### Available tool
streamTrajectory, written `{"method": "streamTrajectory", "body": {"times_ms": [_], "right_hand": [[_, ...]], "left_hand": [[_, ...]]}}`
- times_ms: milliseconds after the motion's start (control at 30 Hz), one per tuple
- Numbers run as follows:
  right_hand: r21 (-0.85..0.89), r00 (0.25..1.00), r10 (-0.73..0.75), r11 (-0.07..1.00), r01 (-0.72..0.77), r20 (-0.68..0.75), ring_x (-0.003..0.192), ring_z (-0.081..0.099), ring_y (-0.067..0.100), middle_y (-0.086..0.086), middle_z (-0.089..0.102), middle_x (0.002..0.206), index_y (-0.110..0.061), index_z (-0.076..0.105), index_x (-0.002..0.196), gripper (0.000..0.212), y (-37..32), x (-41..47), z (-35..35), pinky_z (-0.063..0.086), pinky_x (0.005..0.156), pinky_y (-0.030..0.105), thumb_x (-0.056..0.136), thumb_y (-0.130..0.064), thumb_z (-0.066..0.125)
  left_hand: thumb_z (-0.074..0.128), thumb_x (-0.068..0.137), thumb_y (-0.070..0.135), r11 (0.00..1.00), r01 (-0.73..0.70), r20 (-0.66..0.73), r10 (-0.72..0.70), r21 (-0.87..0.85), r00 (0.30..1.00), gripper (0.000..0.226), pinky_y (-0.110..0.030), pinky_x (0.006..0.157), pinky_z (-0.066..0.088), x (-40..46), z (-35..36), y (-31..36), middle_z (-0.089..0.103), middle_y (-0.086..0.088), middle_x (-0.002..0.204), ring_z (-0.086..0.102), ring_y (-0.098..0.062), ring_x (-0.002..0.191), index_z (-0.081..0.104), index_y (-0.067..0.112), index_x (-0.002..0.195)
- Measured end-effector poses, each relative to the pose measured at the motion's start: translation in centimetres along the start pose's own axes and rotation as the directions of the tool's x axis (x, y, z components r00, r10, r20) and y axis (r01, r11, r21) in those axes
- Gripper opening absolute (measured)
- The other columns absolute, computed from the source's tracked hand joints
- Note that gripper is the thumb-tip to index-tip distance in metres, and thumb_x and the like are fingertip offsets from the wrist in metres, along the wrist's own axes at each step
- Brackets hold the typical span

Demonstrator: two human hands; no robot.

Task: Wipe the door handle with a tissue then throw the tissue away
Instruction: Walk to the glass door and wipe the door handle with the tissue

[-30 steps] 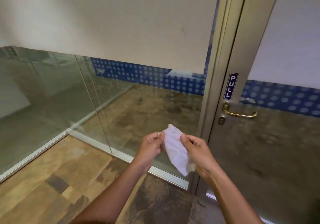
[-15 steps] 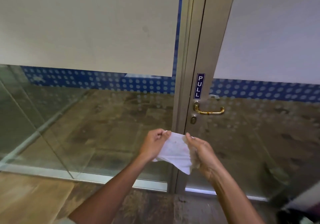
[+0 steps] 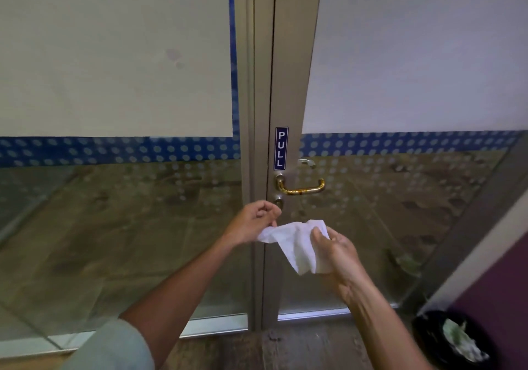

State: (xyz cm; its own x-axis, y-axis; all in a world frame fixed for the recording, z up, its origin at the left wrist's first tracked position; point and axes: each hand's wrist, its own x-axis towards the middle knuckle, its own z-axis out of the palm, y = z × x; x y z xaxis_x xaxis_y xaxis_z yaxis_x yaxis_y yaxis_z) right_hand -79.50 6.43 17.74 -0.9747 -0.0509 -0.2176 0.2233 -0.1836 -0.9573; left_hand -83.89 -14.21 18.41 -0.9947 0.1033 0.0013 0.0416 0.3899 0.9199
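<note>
A white tissue [image 3: 297, 244] is stretched between both hands just below the door's lock. My left hand [image 3: 254, 222] pinches its left corner; my right hand [image 3: 337, 251] grips its right side, and the loose end hangs down. The brass lever door handle [image 3: 303, 188] sits on the metal door frame above the hands, under a blue PULL sign [image 3: 281, 148]. Neither hand touches the handle. A black bin [image 3: 454, 338] holding crumpled paper stands at the lower right.
The glass door [image 3: 400, 212] and a fixed glass panel [image 3: 114, 212] have frosted upper sections and a blue dotted band. A purple wall [image 3: 503, 284] closes in the right side. Brown wood-pattern floor [image 3: 257, 349] lies underfoot.
The view has swung right, so the door handle is now centred and the bin has come into sight. Both hands kept the tissue and spread it wider, closer to the handle.
</note>
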Motion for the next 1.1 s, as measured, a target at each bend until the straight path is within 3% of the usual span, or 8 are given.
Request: {"method": "streamTrajectory", "body": {"times_ms": [100,267,400,633,767,833,933,1100], "right_hand": [[0.077,1.000,-0.001,0.997,0.000,0.015,0.079,0.070,0.015,0.009,0.077,0.095,-0.013,0.079,0.100,0.026,-1.4,1.1,-1.4,0.055,0.060,0.024,0.101,-0.016,0.053],[0.209,1.000,0.001,0.978,-0.007,0.030,0.075,0.076,0.018,0.008,0.080,0.093,-0.018,0.082,0.092,0.032,-3.6,2.8,-3.4,0.060,0.059,0.032,0.101,-0.022,0.052],[0.407,0.999,0.038,0.913,-0.029,-0.014,0.076,0.075,0.019,0.008,0.079,0.091,-0.008,0.078,0.097,0.030,-4.3,4.4,-4.8,0.062,0.071,0.034,0.102,-0.018,0.050],[0.667,0.999,-0.032,0.745,-0.003,0.041,0.062,0.062,0.013,0.002,0.063,0.084,-0.007,0.066,0.086,0.033,-4.8,6.3,-5.4,0.052,0.062,0.026,0.105,-0.018,0.042],[0.281,0.966,-0.098,0.945,0.166,-0.241,0.086,0.066,0.029,0.014,0.069,0.100,-0.012,0.069,0.109,0.029,-4.8,7.6,-3.9,0.056,0.080,0.055,0.106,-0.026,0.043],[0.064,0.916,-0.231,0.962,0.265,-0.327,0.081,0.064,0.022,0.010,0.067,0.097,-0.021,0.067,0.101,0.027,-5.3,8.0,-2.3,0.058,0.076,0.053,0.106,-0.027,0.041],[-0.239,0.836,-0.423,0.903,0.357,-0.350,0.082,0.062,0.012,-0.006,0.064,0.091,-0.029,0.062,0.102,0.022,-5.8,9.2,0.3,0.050,0.062,0.029,0.105,-0.032,0.039],[-0.635,0.771,-0.635,0.615,0.467,-0.048,0.120,0.054,0.028,0.007,0.063,0.119,-0.017,0.059,0.111,0.023,-4.9,13.1,5.6,0.046,0.089,0.039,0.105,-0.022,0.038]], "left_hand": [[0.066,0.092,0.048,0.995,-0.028,0.036,0.024,0.095,0.999,0.035,-0.018,0.068,0.052,1.8,0.9,0.4,0.074,-0.005,0.100,0.068,-0.004,0.084,0.067,0.021,0.116],[0.059,0.098,0.046,0.929,-0.087,-0.036,0.108,0.360,0.994,0.028,-0.030,0.084,0.059,5.0,1.0,1.7,0.071,0.007,0.103,0.067,-0.010,0.095,0.068,0.024,0.112],[0.059,0.097,0.044,0.828,-0.139,-0.099,0.228,0.543,0.969,0.029,-0.021,0.081,0.049,7.5,-0.1,3.3,0.069,0.003,0.109,0.064,-0.012,0.099,0.068,0.020,0.113],[0.053,0.100,0.046,0.345,-0.223,0.002,0.538,0.912,0.843,0.047,-0.046,0.115,0.037,11.1,-3.9,5.7,0.057,-0.010,0.139,0.045,-0.027,0.134,0.059,0.014,0.134],[0.058,0.097,0.041,0.089,-0.272,0.152,0.649,0.958,0.746,0.048,-0.054,0.124,0.022,13.6,-6.4,6.7,0.045,-0.020,0.154,0.032,-0.038,0.148,0.059,0.011,0.136],[0.058,0.097,0.039,-0.041,-0.292,0.243,0.670,0.955,0.701,0.053,-0.055,0.127,0.011,14.8,-7.5,7.0,0.024,-0.025,0.164,0.014,-0.041,0.155,0.054,0.011,0.142],[0.056,0.095,0.040,-0.207,-0.318,0.372,0.658,0.925,0.655,0.068,-0.054,0.127,0.005,16.5,-8.9,7.3,0.006,-0.027,0.166,-0.002,-0.040,0.155,0.035,0.014,0.154],[0.049,0.097,0.043,-0.364,-0.330,0.492,0.655,0.871,0.574,0.074,-0.054,0.127,0.003,18.5,-10.3,6.7,0.002,-0.022,0.167,-0.004,-0.039,0.156,0.021,0.013,0.158]]}}
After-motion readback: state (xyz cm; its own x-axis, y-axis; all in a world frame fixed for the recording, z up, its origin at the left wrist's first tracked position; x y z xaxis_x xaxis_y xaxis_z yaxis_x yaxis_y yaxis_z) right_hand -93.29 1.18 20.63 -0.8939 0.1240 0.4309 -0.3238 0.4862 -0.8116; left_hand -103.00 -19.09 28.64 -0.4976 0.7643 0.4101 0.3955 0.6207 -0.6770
